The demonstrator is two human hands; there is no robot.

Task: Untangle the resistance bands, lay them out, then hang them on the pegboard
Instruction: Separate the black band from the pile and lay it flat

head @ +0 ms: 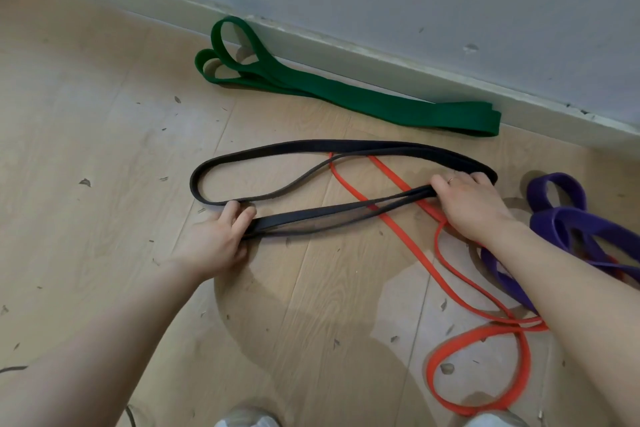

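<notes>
Gripping black band (346,146), hands (214,239) hiding strands, purple band (571,218) cropped

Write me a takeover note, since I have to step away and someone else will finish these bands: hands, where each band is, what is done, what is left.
Left hand: gripping the black band at its near-left strands.
Right hand: pressing down on the black band's right end.
Green band: folded flat along the baseboard, clear of the rest.
Orange band: runs under the black band, loops toward the feet.
Purple band: heaped at right, orange strands tangled in it.
Done: green laid out.
Left: free black from orange, separate orange and purple, hang all. No pegboard in view.
</notes>
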